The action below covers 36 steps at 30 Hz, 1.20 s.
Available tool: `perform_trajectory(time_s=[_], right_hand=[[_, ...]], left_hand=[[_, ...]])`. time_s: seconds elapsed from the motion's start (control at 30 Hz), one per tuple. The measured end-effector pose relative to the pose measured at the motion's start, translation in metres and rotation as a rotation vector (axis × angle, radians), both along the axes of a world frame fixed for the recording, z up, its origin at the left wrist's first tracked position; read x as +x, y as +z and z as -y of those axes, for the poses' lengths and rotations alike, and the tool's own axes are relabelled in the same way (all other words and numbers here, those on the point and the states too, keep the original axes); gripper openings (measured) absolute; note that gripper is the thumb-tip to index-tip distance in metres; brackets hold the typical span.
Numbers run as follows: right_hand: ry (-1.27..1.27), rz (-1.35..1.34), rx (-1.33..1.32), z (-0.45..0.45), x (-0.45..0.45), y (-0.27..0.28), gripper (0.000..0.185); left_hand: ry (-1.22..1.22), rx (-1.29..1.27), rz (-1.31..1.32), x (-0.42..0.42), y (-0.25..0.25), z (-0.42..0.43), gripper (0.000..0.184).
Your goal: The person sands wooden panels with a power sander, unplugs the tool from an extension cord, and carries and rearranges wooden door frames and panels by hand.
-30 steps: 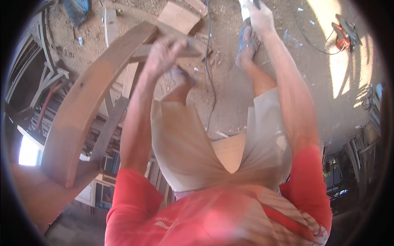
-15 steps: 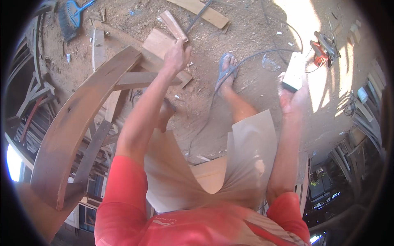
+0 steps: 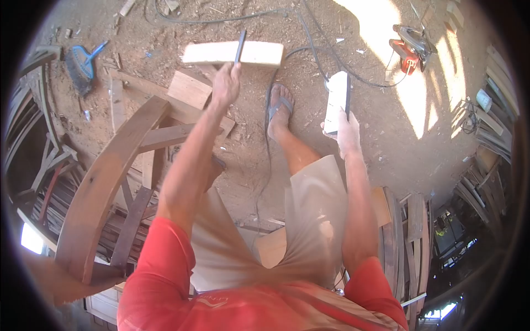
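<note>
My left hand [image 3: 227,85] is closed around what looks like a try square with a dark blade [image 3: 242,45]; its wooden stock is mostly hidden. The blade crosses a sunlit board [image 3: 264,53] beyond the hand; I cannot tell whether they touch. My right hand [image 3: 348,134] grips the near end of a long pale block [image 3: 334,102] with a dark side. Glare washes out its face, so its kind is unclear. A black cord [image 3: 309,48] runs close to the block's far end.
A red circular saw [image 3: 408,55] lies on the dirt floor at the right. At the left are a blue broom [image 3: 83,62], a curved wooden beam [image 3: 102,171] and a flat board [image 3: 189,88]. Timber stacks [image 3: 417,220] line the right side. My sandalled foot [image 3: 280,107] is between my hands.
My view has shifted. My right hand has moved left and inward with the pale block, which is turned to show its dark side. The square in my left hand has rotated over the board.
</note>
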State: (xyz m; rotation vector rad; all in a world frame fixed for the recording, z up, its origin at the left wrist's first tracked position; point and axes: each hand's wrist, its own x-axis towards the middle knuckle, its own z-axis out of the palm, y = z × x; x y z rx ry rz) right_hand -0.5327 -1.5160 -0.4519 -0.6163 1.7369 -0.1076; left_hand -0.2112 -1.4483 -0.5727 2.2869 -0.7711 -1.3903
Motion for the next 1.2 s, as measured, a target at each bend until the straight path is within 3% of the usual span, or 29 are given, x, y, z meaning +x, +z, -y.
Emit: perform_trajectory(time_s=[0.1, 0.23, 0.3, 0.37, 0.43, 0.5, 0.53, 0.6, 0.67, 0.77, 0.83, 0.9, 0.97, 1.03, 1.13, 1.2], right_hand=[[-0.257, 0.107, 0.084, -0.009, -0.007, -0.006, 0.044], [-0.288, 0.173, 0.196, 0.006, -0.014, 0.007, 0.053], [-0.664, 0.559, 0.038, 0.026, -0.021, 0.027, 0.066], [-0.999, 0.337, 0.023, 0.050, -0.020, 0.086, 0.075], [-0.752, 0.151, 0.119, 0.038, -0.051, 0.100, 0.072], [-0.204, 0.016, 0.219, 0.018, -0.076, 0.122, 0.062], [-0.192, 0.025, 0.211, 0.014, -0.082, 0.136, 0.062], [0.175, 0.063, 0.183, -0.003, -0.098, 0.170, 0.059], [0.196, 0.135, 0.163, -0.010, -0.094, 0.218, 0.055], [0.186, 0.355, 0.115, 0.001, -0.066, 0.305, 0.049], [0.034, 0.580, 0.230, -0.003, -0.061, 0.357, 0.055], [-0.036, 0.801, 0.255, -0.022, -0.072, 0.394, 0.062], [0.144, 0.995, 0.154, -0.037, -0.103, 0.420, 0.068], [0.035, 1.031, 0.153, -0.054, -0.148, 0.462, 0.064], [-0.018, 0.981, 0.106, -0.076, -0.214, 0.482, 0.055], [-0.076, 0.916, 0.038, -0.075, -0.256, 0.488, 0.053]], left_hand=[[0.031, 0.025, -0.008, -0.008, 0.099, -0.039, 0.043], [0.062, 0.032, 0.042, -0.009, 0.247, -0.096, 0.040], [0.097, 0.147, 0.050, -0.008, 0.306, -0.130, 0.037], [0.122, 0.253, 0.088, -0.012, 0.370, -0.151, 0.036], [0.252, 0.245, 0.199, -0.024, 0.412, -0.165, 0.037], [0.312, 0.195, 0.206, -0.034, 0.436, -0.164, 0.038], [0.359, 0.173, 0.190, -0.042, 0.450, -0.165, 0.040], [0.287, 0.122, 0.207, -0.049, 0.474, -0.144, 0.041], [0.203, 0.101, 0.191, -0.075, 0.493, -0.135, 0.041], [0.268, -0.144, 0.092, -0.107, 0.507, -0.116, 0.039], [0.142, -0.024, 0.106, -0.136, 0.527, -0.103, 0.037], [-0.062, -0.256, 0.162, -0.176, 0.539, -0.099, 0.031], [-0.211, -0.363, 0.156, -0.216, 0.552, -0.099, 0.028], [-0.255, -0.448, 0.135, -0.258, 0.560, -0.095, 0.027], [-0.392, -0.496, 0.059, -0.306, 0.564, -0.089, 0.017], [-0.566, -0.855, 0.394, -0.340, 0.573, -0.073, 0.022]])
